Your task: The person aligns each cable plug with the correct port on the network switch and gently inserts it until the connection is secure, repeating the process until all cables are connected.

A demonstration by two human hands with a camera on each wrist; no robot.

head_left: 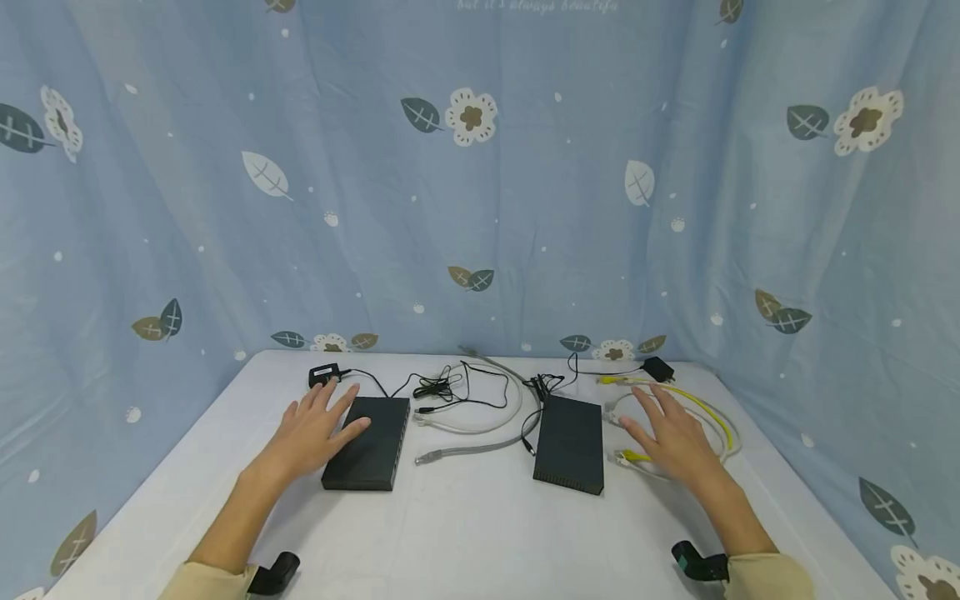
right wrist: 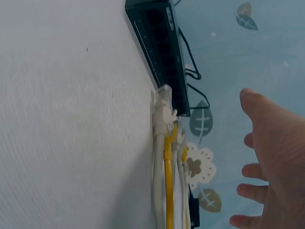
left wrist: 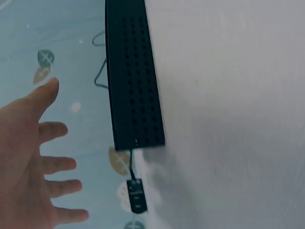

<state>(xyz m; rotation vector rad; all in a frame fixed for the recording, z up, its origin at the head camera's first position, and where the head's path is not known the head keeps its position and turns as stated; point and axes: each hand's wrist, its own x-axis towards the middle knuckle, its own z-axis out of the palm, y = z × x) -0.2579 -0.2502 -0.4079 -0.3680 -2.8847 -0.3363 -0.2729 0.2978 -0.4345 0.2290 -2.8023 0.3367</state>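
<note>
My left hand [head_left: 306,433], fingers spread and holding nothing, hovers over the left side of a flat black network switch [head_left: 369,450]. In the left wrist view, this switch [left wrist: 136,81] shows rows of vent holes beside the spread fingers [left wrist: 59,164]. My right hand [head_left: 675,437] is likewise spread and empty, above yellow and off-white Ethernet cables [head_left: 723,423]. Just left of it lies a second black network switch [head_left: 572,442]. Ports along this switch's side [right wrist: 162,47] face the right wrist camera, with clear cable plugs [right wrist: 164,93] nearby.
A black power adapter [head_left: 324,375] sits behind the left switch, another [head_left: 658,369] at the back right. Between the switches lie a grey Ethernet cable [head_left: 472,450], a white one [head_left: 480,431] and a bundled black power cord [head_left: 435,387]. A blue patterned curtain [head_left: 480,208] hangs behind the white table [head_left: 480,533].
</note>
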